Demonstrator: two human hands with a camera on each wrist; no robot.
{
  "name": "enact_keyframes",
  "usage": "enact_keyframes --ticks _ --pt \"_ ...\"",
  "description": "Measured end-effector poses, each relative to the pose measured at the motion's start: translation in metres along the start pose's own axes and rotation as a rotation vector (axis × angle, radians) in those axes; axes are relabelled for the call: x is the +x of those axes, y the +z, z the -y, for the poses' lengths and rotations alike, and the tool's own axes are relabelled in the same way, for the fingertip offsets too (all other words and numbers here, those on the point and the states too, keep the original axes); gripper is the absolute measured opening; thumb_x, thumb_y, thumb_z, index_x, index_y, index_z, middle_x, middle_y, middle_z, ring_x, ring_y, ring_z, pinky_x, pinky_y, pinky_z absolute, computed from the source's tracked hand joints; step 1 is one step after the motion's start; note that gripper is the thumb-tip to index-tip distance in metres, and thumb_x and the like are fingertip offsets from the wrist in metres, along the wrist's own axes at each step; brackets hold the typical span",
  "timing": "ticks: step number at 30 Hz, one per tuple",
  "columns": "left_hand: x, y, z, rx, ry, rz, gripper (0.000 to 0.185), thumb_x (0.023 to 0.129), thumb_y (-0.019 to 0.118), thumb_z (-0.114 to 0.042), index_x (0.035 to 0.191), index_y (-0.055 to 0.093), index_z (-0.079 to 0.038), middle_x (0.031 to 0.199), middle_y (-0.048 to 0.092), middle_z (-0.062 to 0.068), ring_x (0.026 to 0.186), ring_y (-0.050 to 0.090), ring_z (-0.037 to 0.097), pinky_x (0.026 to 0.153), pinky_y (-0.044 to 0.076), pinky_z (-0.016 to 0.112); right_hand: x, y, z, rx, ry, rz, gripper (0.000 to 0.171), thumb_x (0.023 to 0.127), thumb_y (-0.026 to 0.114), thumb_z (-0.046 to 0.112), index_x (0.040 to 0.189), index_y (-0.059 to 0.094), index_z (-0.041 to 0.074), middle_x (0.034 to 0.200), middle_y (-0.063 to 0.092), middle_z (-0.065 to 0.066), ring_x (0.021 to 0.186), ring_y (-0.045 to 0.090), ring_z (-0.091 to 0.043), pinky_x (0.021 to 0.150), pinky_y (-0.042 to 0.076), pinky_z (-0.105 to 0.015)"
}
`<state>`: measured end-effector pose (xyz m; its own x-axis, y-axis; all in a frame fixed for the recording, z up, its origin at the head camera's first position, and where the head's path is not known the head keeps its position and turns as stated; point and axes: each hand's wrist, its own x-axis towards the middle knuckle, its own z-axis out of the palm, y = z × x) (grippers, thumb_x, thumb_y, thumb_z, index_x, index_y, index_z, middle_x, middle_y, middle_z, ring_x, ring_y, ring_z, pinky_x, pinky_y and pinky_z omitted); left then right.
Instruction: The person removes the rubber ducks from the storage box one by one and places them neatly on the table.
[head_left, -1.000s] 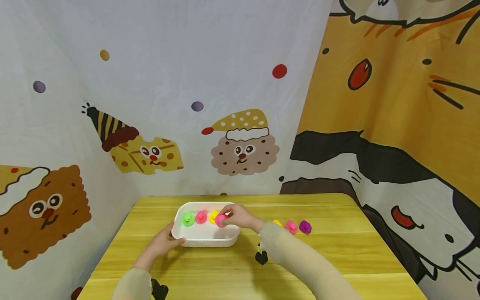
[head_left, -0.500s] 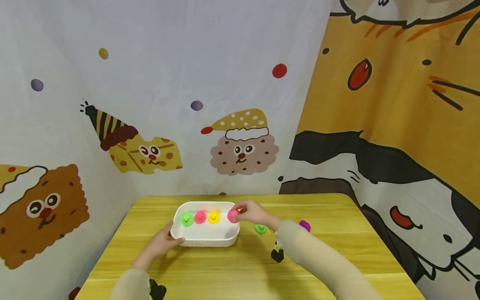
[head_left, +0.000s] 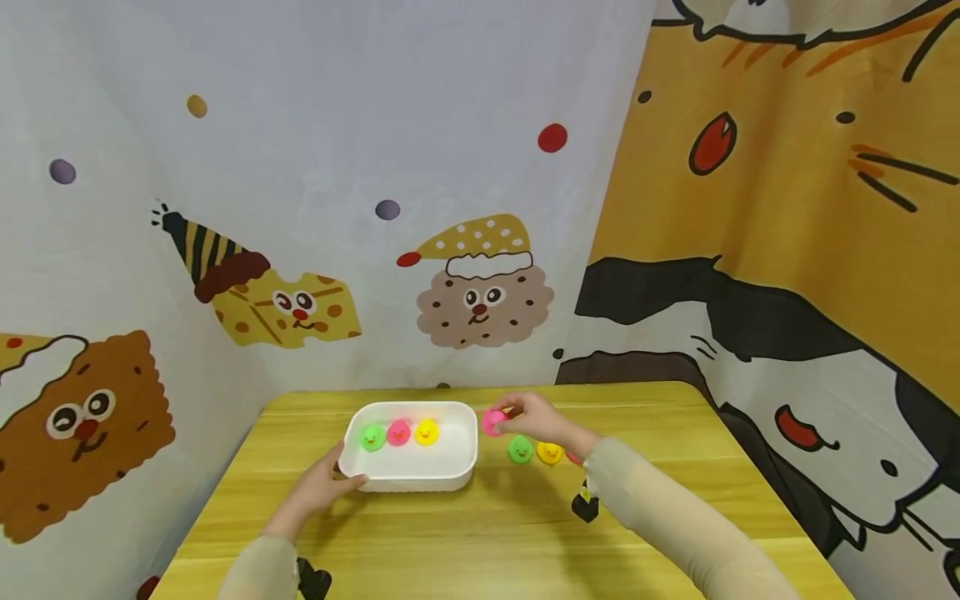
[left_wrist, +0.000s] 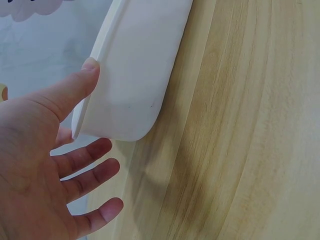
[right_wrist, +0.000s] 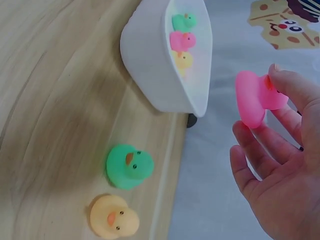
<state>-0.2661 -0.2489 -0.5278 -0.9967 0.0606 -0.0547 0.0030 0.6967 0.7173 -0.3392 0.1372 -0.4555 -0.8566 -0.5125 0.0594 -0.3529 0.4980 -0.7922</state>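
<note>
A white tub [head_left: 408, 475] [left_wrist: 135, 65] [right_wrist: 150, 65] stands on the wooden table [head_left: 480, 533]. Inside it lie a green duck [head_left: 372, 437] [right_wrist: 183, 21], a pink duck [head_left: 398, 432] [right_wrist: 181, 41] and a yellow duck [head_left: 426, 432] [right_wrist: 183, 60]. My left hand [head_left: 322, 483] [left_wrist: 45, 165] rests with straight fingers against the tub's near left corner. My right hand [head_left: 528, 417] [right_wrist: 280, 165] pinches a pink duck [head_left: 492, 422] [right_wrist: 255, 97] in the air just right of the tub. Below it on the table sit a green duck [head_left: 520, 449] [right_wrist: 129, 166] and a yellow duck [head_left: 550, 452] [right_wrist: 112, 216].
Another pink duck [head_left: 573, 457] peeks out behind my right sleeve. Cartoon-printed cloth walls [head_left: 450, 208] close in the table at the back and both sides. Bare wood lies in front of the tub and to the far right.
My right hand has carried the pink duck out of the tub and rightwards over its right rim. The left hand has stayed at the tub's corner.
</note>
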Motion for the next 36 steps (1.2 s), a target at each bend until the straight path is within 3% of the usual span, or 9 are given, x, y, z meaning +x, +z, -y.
enact_keyframes --ticks 12,24,30,36 --pt "-0.001 -0.001 -0.002 0.004 0.000 0.000 0.089 0.076 0.065 -0.042 0.140 0.017 -0.004 0.122 0.046 0.021 0.107 0.043 0.032 0.090 0.030 0.056 -0.026 -0.008 -0.007 0.033 -0.004 -0.025 0.031 0.075 0.070 0.023 0.103 0.063 0.012 0.105 0.058 -0.001 0.092 0.054 -0.021 0.072 0.048 -0.029" --pt "-0.003 -0.001 -0.003 0.001 -0.009 0.001 0.092 0.074 0.064 -0.049 0.140 0.017 -0.004 0.119 0.048 0.019 0.105 0.044 0.031 0.088 0.031 0.056 -0.047 0.003 -0.039 0.017 -0.013 -0.071 0.033 0.074 0.071 0.026 0.102 0.063 0.012 0.099 0.060 -0.002 0.086 0.056 -0.020 0.059 0.049 -0.031" --pt "-0.004 -0.001 -0.005 -0.004 -0.013 0.001 0.091 0.075 0.064 -0.047 0.140 0.017 -0.003 0.116 0.049 0.017 0.101 0.045 0.030 0.086 0.034 0.054 -0.053 0.009 -0.050 -0.021 -0.016 -0.089 0.033 0.074 0.071 0.029 0.102 0.063 0.013 0.100 0.060 -0.001 0.087 0.056 -0.018 0.064 0.048 -0.026" --pt "-0.004 -0.001 -0.004 -0.012 -0.008 0.008 0.091 0.075 0.063 -0.047 0.141 0.016 -0.004 0.119 0.048 0.019 0.106 0.043 0.032 0.088 0.031 0.056 -0.059 0.015 -0.058 0.009 -0.001 -0.085 0.029 0.073 0.072 0.021 0.099 0.063 0.010 0.098 0.061 -0.003 0.088 0.057 -0.023 0.065 0.049 -0.024"
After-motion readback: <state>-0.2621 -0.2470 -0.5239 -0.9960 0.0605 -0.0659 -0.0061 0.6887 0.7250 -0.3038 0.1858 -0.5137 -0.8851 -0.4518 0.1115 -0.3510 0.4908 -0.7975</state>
